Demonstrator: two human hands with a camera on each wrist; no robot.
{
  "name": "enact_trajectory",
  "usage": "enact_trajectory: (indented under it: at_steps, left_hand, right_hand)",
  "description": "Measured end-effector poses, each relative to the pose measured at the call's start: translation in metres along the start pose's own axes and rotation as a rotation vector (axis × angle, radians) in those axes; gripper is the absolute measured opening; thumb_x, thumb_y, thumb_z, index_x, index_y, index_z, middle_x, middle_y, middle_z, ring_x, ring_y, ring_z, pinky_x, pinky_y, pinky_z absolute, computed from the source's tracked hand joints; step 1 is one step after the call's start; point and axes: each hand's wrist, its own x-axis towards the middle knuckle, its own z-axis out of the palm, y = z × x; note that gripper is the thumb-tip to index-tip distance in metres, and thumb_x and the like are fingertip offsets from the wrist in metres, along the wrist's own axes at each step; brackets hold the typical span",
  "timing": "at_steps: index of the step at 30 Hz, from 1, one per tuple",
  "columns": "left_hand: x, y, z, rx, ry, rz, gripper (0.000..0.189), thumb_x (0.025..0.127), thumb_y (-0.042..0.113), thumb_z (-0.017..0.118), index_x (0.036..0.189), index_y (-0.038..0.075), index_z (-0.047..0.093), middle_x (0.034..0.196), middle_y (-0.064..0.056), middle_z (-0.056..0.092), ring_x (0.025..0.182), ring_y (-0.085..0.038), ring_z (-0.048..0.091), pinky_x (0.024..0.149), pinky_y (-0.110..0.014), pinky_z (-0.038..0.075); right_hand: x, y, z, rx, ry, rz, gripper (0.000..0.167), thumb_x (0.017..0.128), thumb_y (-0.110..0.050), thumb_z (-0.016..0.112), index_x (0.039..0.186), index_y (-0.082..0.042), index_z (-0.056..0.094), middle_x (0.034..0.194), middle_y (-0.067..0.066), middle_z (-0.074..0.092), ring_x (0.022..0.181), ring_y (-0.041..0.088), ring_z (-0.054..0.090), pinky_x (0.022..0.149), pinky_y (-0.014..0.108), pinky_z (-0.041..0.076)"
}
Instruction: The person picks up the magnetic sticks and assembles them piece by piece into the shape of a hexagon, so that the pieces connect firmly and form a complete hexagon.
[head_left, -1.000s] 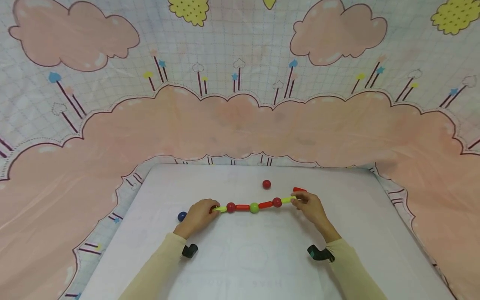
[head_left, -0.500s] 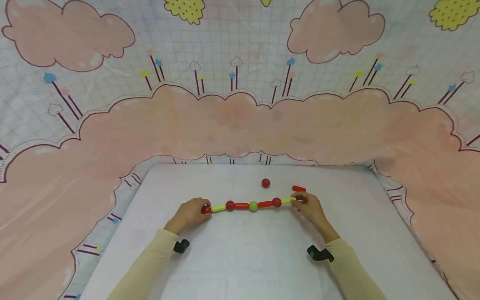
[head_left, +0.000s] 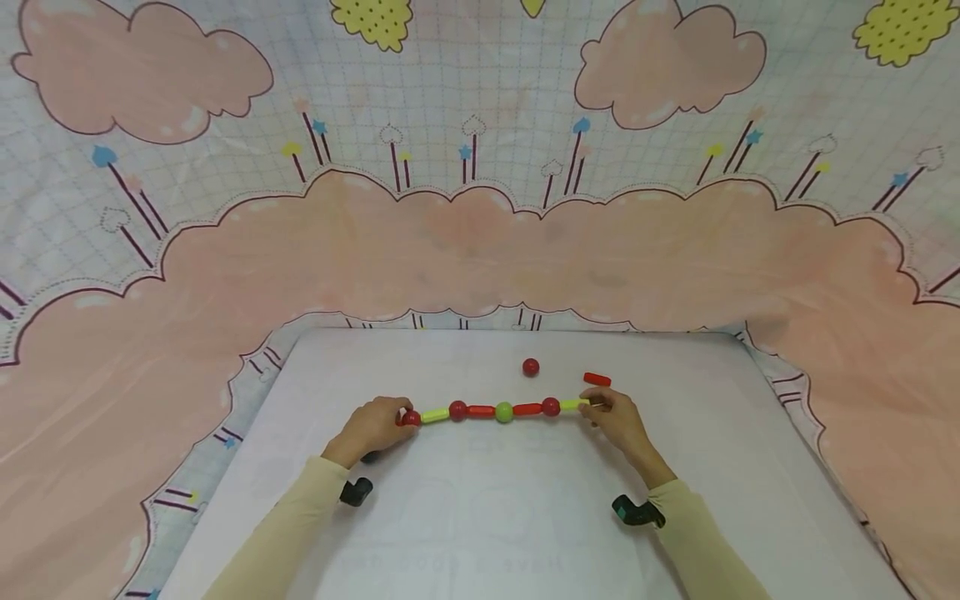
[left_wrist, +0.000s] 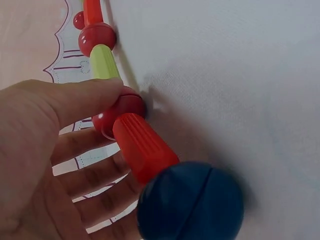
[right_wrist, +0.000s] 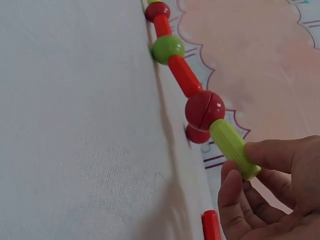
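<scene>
A chain of balls joined by ribbed rods spans the gap between my hands in the head view. My left hand (head_left: 369, 427) pinches a red ball (left_wrist: 129, 105) near the chain's left end, thumb on one side and fingers behind. Past that ball the left wrist view shows a red rod (left_wrist: 145, 150) leading to a blue ball (left_wrist: 192, 202). From my left hand rightward come a yellow-green rod (head_left: 435, 415), red ball (head_left: 458, 410), red rod, green ball (head_left: 504, 412), red rod and red ball (head_left: 551, 407). My right hand (head_left: 621, 421) pinches the yellow-green end rod (right_wrist: 232, 147).
A loose red ball (head_left: 531, 367) lies behind the chain on the white tabletop (head_left: 480, 517). A loose red rod (head_left: 597, 379) lies just beyond my right hand. Cloud-patterned cloth (head_left: 480, 250) hangs behind the table. Each wrist wears a dark camera.
My left hand has shifted left along the chain, from the yellow-green rod to the red ball beside it. The right hand keeps its pinch on the end rod and has barely moved.
</scene>
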Motion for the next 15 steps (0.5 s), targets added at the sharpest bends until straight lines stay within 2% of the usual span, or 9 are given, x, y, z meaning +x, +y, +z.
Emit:
enact_trajectory:
  at_steps: [6,10,15]
  left_hand:
    - [-0.0014,-0.0014,0.0009,-0.089,-0.046,0.003,0.037,0.087,0.028,0.074,0.116,0.007,0.065,0.085,-0.004,0.063,0.071,-0.016,0.053,0.062,-0.028,0.043]
    - [0.0009,-0.0007,-0.0003,-0.075,-0.06,-0.003,0.034,0.087,0.031,0.074,0.111,0.008,0.066,0.087,-0.003,0.063,0.072,-0.015,0.053,0.063,-0.028,0.044]
    - [0.0053,0.0035,-0.0037,-0.07,-0.078,0.04,0.024,0.087,0.028,0.073,0.103,0.011,0.069,0.087,-0.003,0.064,0.069,-0.016,0.053,0.058,-0.027,0.043]
  right_hand:
    - [-0.0004,0.0002,0.002,0.018,0.009,-0.001,0.026,0.092,-0.013,0.067,0.115,-0.003,0.065,0.115,0.018,0.065,0.081,0.017,0.063,0.07,0.026,0.054]
    - [-0.0005,0.0004,0.0027,0.012,0.012,0.0,0.026,0.092,-0.014,0.067,0.115,-0.003,0.065,0.114,0.018,0.065,0.08,0.015,0.063,0.07,0.025,0.053]
    - [-0.0006,0.0016,0.0046,0.019,0.006,-0.003,0.025,0.092,-0.013,0.067,0.115,-0.003,0.065,0.114,0.018,0.065,0.082,0.018,0.064,0.069,0.025,0.054]
